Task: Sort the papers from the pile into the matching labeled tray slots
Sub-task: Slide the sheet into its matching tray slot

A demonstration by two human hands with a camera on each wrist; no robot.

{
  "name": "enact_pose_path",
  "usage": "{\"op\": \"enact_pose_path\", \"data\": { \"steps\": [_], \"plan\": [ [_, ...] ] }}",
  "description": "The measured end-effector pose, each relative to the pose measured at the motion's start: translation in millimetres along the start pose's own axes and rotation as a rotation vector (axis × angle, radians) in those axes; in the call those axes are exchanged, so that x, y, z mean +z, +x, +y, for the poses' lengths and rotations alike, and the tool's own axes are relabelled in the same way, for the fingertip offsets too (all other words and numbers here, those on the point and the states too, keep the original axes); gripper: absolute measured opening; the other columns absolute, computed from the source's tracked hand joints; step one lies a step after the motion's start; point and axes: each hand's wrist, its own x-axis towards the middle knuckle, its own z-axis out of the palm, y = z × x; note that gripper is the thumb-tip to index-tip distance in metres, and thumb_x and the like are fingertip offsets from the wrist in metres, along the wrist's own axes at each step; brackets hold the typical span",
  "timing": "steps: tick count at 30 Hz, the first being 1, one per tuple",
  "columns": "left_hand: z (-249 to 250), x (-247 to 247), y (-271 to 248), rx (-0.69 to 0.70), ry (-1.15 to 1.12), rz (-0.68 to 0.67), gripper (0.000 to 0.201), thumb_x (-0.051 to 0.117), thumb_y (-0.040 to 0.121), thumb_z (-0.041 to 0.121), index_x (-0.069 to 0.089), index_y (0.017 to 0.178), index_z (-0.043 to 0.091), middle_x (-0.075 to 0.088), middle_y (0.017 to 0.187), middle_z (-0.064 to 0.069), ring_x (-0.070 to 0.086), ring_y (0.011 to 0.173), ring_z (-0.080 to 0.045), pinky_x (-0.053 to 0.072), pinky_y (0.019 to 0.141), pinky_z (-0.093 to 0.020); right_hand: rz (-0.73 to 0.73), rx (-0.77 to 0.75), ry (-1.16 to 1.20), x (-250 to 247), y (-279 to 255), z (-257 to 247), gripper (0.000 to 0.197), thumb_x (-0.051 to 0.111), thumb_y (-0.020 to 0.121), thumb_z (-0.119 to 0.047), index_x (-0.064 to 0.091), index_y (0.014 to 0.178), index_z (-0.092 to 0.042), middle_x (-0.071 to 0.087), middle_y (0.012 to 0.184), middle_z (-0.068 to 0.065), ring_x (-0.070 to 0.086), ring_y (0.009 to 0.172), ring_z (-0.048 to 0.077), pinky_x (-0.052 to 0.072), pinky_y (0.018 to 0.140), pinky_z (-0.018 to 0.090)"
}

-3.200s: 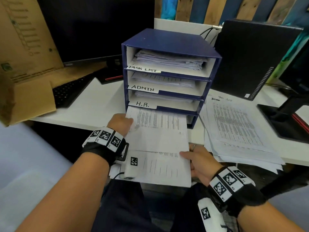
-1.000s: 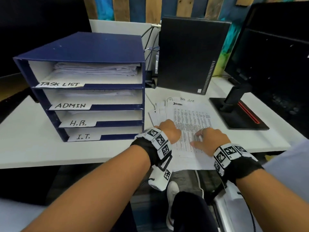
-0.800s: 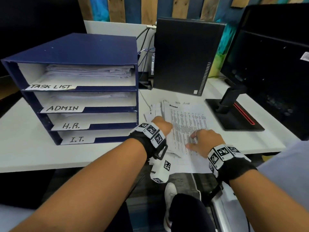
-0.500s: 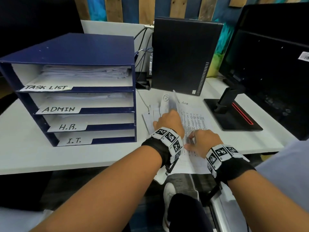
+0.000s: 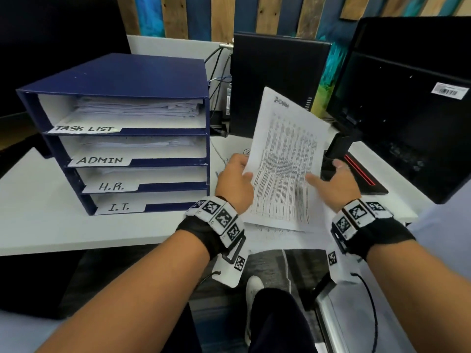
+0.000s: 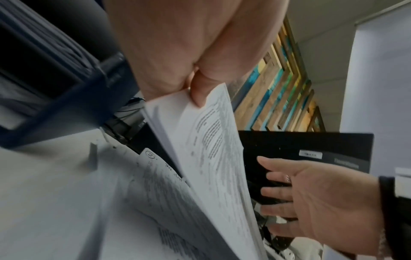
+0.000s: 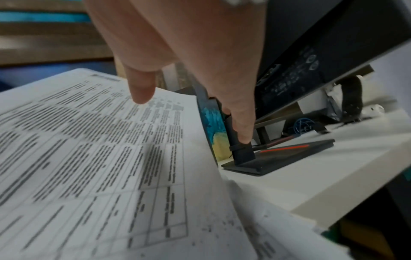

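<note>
My left hand [image 5: 235,180] pinches the left edge of a printed sheet [image 5: 285,159] headed ADMIN, thumb on top, and holds it raised and tilted above the paper pile [image 5: 285,238]. In the left wrist view the thumb [image 6: 200,88] presses the sheet [image 6: 209,140] and the pile [image 6: 155,184] lies below. My right hand [image 5: 334,184] hovers open at the sheet's right edge, fingers spread; the right wrist view shows its fingers [image 7: 242,123] apart from the sheet [image 7: 100,149]. The blue four-slot tray [image 5: 127,77] stands left, labelled TASK LIST, ADMIN, H.R., I.T.
A black computer case [image 5: 277,77] stands behind the pile. A monitor [image 5: 407,98] with a red-striped stand base [image 5: 362,179] sits on the right. Cables [image 5: 216,80] hang between tray and case. The white desk [image 5: 46,220] ends near my wrists.
My left hand has lifted the top ADMIN sheet off the pile and tilted it upright. My right hand has come off the pile and opened beside the sheet.
</note>
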Motion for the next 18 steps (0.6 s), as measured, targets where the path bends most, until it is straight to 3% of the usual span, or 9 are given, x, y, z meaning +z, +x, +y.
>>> {"op": "enact_pose_path", "data": {
  "steps": [2,5,8,11,14,18],
  "plan": [
    [-5.4,-11.0,-6.1,-0.004,-0.056,0.006,0.020,0.048,0.099,0.005,0.048,0.101,0.025,0.066,0.111,0.001,0.065,0.098,-0.019,0.055,0.088,-0.041,0.035,0.037,0.236,-7.1,2.3,-2.5,0.107,0.085,0.075,-0.043,0.023,0.156,-0.011,0.042,0.154,0.013,0.044,0.139,0.027,0.037,0.115,0.044],
    [-11.5,-28.6,-23.0,-0.054,-0.204,-0.020,0.016,0.051,0.099,0.011,0.054,0.103,0.026,0.071,0.107,0.000,0.069,0.098,-0.022,0.055,0.088,-0.050,0.014,0.098,0.487,-13.6,-6.6,-1.6,0.113,0.094,0.056,-0.054,0.037,0.149,-0.023,0.063,0.136,0.004,0.061,0.124,0.022,0.045,0.108,0.053],
    [-12.8,-50.1,-44.1,-0.118,-0.392,-0.045,0.015,0.050,0.100,0.006,0.054,0.104,0.020,0.071,0.106,-0.006,0.070,0.099,-0.026,0.056,0.088,-0.052,-0.111,0.032,0.628,-12.7,-32.0,-4.2,0.064,0.089,0.070,-0.030,0.063,0.127,-0.017,0.074,0.115,0.004,0.070,0.109,0.026,0.049,0.102,0.054],
    [-20.2,-70.2,-64.3,-0.136,-0.380,-0.023,0.009,0.053,0.100,0.018,0.055,0.108,0.022,0.072,0.106,-0.002,0.072,0.094,-0.019,0.057,0.086,-0.048,-0.235,-0.006,0.717,-4.0,-73.1,-15.1,0.030,0.072,0.087,-0.011,0.070,0.117,-0.012,0.074,0.116,0.008,0.070,0.108,0.030,0.051,0.099,0.053],
    [-39.8,-88.9,-85.0,-0.124,-0.254,0.088,0.014,0.053,0.100,0.033,0.059,0.109,0.024,0.072,0.104,0.005,0.072,0.091,-0.013,0.058,0.083,-0.040,-0.364,-0.003,0.746,13.0,-111.0,-20.2,0.030,0.066,0.090,-0.002,0.067,0.119,-0.004,0.073,0.116,0.012,0.071,0.106,0.031,0.053,0.097,0.053],
    [-72.7,-119.2,-109.9,-0.173,-0.061,0.224,0.029,0.050,0.101,0.034,0.067,0.110,0.012,0.071,0.102,0.001,0.067,0.091,-0.018,0.049,0.077,-0.030,-0.534,0.010,0.604,48.9,-143.6,-22.5,0.028,0.072,0.087,-0.002,0.069,0.115,-0.005,0.075,0.112,0.011,0.072,0.104,0.030,0.052,0.098,0.057]
  ]
}}
